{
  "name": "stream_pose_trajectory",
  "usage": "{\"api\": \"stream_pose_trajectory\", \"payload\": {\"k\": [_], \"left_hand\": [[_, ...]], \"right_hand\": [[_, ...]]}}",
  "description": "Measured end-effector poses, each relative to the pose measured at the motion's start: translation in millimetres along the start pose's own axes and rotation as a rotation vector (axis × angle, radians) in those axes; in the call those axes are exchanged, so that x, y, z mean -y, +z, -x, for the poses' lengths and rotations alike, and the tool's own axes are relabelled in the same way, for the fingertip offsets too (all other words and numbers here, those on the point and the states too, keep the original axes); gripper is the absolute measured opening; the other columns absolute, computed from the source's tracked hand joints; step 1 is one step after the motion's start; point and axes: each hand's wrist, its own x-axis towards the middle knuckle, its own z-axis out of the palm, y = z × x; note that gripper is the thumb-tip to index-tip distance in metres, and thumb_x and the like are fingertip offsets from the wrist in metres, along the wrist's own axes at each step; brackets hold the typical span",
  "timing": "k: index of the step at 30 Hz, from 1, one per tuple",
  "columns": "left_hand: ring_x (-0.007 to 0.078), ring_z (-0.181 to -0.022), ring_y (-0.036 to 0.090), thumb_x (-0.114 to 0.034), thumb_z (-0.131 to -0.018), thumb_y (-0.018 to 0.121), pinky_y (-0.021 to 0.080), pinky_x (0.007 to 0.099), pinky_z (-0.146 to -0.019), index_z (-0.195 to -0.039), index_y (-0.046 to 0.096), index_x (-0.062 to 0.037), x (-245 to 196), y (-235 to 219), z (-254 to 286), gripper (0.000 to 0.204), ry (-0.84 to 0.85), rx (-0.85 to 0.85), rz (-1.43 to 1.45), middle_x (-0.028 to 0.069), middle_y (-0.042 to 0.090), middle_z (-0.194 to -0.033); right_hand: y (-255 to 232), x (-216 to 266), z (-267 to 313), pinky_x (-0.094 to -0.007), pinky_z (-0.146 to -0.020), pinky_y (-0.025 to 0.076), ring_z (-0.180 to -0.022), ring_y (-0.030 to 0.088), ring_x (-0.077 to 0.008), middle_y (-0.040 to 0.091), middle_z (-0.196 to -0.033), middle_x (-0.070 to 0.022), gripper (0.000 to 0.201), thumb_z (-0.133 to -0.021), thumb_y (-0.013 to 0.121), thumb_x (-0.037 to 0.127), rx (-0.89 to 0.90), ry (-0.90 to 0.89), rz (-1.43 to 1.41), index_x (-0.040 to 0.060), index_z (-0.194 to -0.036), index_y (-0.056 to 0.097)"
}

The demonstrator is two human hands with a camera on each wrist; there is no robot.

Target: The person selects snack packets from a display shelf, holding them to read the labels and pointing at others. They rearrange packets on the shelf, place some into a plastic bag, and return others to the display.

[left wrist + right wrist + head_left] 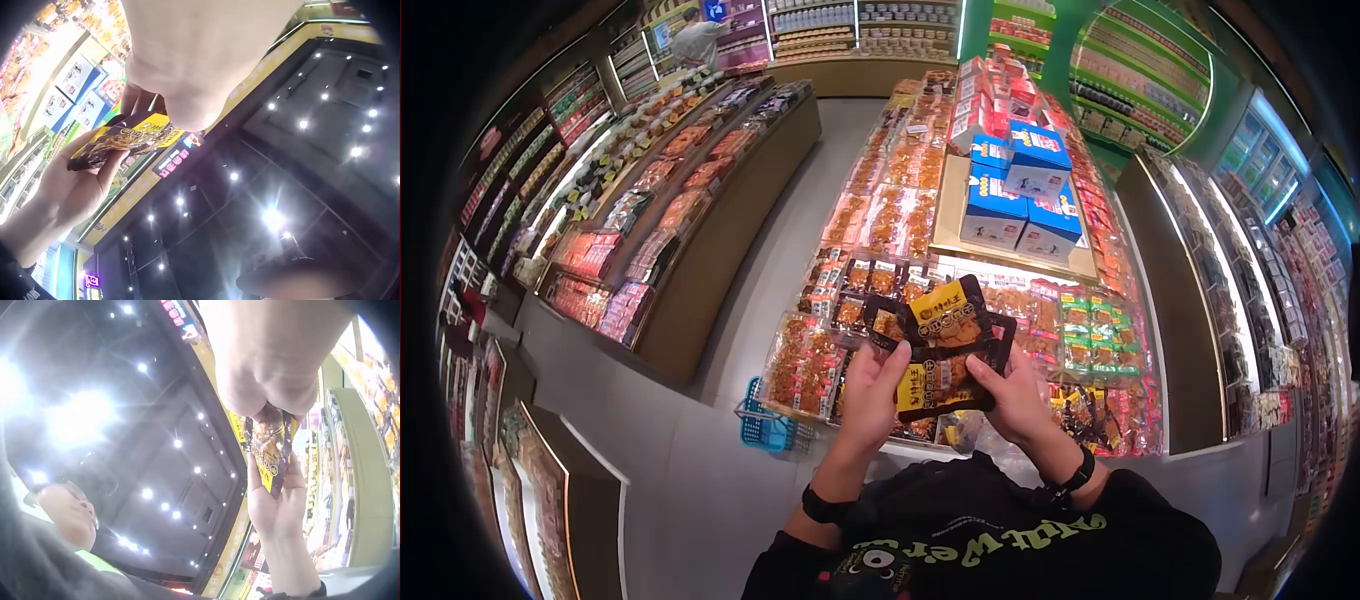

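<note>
Both hands hold black-and-yellow snack packets in front of the body. One packet (950, 318) lies uppermost with its yellow corner raised; a second packet (925, 388) is below it, its lettering turned sideways. My left hand (874, 388) grips the packets from the left, thumb over the front. From the right, my right hand (1018, 398) pinches the lower packet with its thumb on the printed face. The fingers behind the packets are hidden in the head view. In the left wrist view the right hand (78, 187) supports a packet (128, 139) from below.
A display counter (880, 220) full of packaged snacks stands right in front. Blue boxes (1000, 205) are stacked on it, with green packets (1090, 330) at the right. A blue basket (766, 430) is on the floor at left. Another shelf unit (730, 180) lies across the aisle.
</note>
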Motion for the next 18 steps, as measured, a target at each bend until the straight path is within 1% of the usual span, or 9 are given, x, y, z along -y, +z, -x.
{"api": "stream_pose_trajectory", "payload": {"k": [3, 5, 7, 8, 11, 13, 15, 16, 18], "left_hand": [[0.0109, -0.095, 0.059, -0.008, -0.095, 0.048, 0.05, 0.0274, -0.083, -0.118, 0.047, -0.0004, -3, -3, 2, 0.024, 0.046, -0.042, 0.048, 0.0071, 0.06, -0.108], [0.0109, -0.093, 0.059, -0.008, -0.093, 0.054, 0.049, 0.0267, -0.082, -0.115, 0.049, -0.0001, -4, 0, 1, 0.025, 0.106, -0.101, 0.014, 0.007, 0.061, -0.107], [0.0112, -0.093, 0.06, -0.006, -0.087, 0.061, 0.049, 0.0259, -0.081, -0.113, 0.051, 0.0009, 3, -4, 0, 0.028, 0.257, -0.181, -0.409, 0.0071, 0.062, -0.105], [0.0115, -0.089, 0.061, -0.004, -0.083, 0.066, 0.049, 0.0255, -0.08, -0.111, 0.053, 0.0017, 7, -3, 0, 0.032, 0.299, -0.202, -0.395, 0.0067, 0.064, -0.101], [0.0109, -0.086, 0.061, -0.002, -0.082, 0.066, 0.049, 0.0255, -0.078, -0.108, 0.056, 0.0019, -1, 0, 4, 0.028, 0.267, -0.154, -0.47, 0.0063, 0.065, -0.098], [0.0095, -0.084, 0.061, -0.006, -0.086, 0.063, 0.049, 0.0248, -0.077, -0.105, 0.058, 0.0024, -3, -2, 5, 0.021, 0.242, -0.177, -0.451, 0.0054, 0.066, -0.095], [0.0088, -0.083, 0.061, -0.013, -0.092, 0.057, 0.049, 0.0238, -0.076, -0.105, 0.059, 0.0027, -4, -10, 4, 0.021, 0.19, -0.265, -0.218, 0.0051, 0.066, -0.096], [0.0087, -0.082, 0.061, -0.02, -0.096, 0.051, 0.048, 0.0233, -0.075, -0.106, 0.06, 0.0025, -8, -17, 5, 0.027, 0.155, -0.243, -0.244, 0.005, 0.065, -0.096], [0.0087, -0.082, 0.061, -0.021, -0.096, 0.05, 0.048, 0.0233, -0.076, -0.107, 0.06, 0.0021, -11, -20, 6, 0.027, 0.148, -0.247, -0.268, 0.0049, 0.065, -0.096]], "right_hand": [[3, -7, -4, -0.0279, -0.084, 0.049, -0.097, 0.058, -0.0112, 0.059, -0.11, -0.0057, 0.034, -0.09, 0.06, 0.009, 0.06, -0.008, 0.014, 0.0024, -0.121, 0.047], [10, -6, -5, -0.0284, -0.085, 0.049, -0.096, 0.058, -0.0113, 0.06, -0.109, -0.0056, 0.032, -0.09, 0.06, 0.011, 0.088, 0.036, 0.006, 0.0018, -0.118, 0.049], [15, -10, -3, -0.0281, -0.084, 0.048, -0.096, 0.058, -0.0111, 0.061, -0.107, -0.0056, 0.029, -0.09, 0.061, 0.013, 0.034, 0.031, 0.007, 0.0011, -0.115, 0.052], [15, -11, -3, -0.0273, -0.083, 0.049, -0.093, 0.058, -0.0105, 0.062, -0.105, -0.0051, 0.027, -0.09, 0.062, 0.014, -0.004, 0.056, 0.0, 0.0007, -0.112, 0.053], [7, -19, -5, -0.0306, -0.081, 0.051, -0.094, 0.061, -0.0145, 0.061, -0.107, -0.0072, 0.028, -0.091, 0.059, 0.014, 0.0, 0.065, -0.004, 0.0012, -0.114, 0.051], [4, -21, -1, -0.0304, -0.08, 0.051, -0.091, 0.061, -0.014, 0.061, -0.105, -0.0067, 0.027, -0.091, 0.059, 0.016, -0.02, 0.061, -0.012, 0.0014, -0.113, 0.052], [-1, -24, 2, -0.0304, -0.079, 0.052, -0.09, 0.061, -0.0142, 0.061, -0.104, -0.0067, 0.027, -0.092, 0.059, 0.017, -0.083, 0.001, -0.067, 0.0014, -0.112, 0.052], [-6, -24, 3, -0.0308, -0.079, 0.052, -0.091, 0.061, -0.0146, 0.061, -0.105, -0.0069, 0.027, -0.092, 0.059, 0.018, -0.097, 0.005, -0.091, 0.0014, -0.113, 0.051], [-12, -17, 8, -0.0311, -0.079, 0.052, -0.092, 0.061, -0.015, 0.061, -0.105, -0.0071, 0.027, -0.092, 0.058, 0.018, -0.123, 0.007, -0.098, 0.0015, -0.113, 0.051]]}}
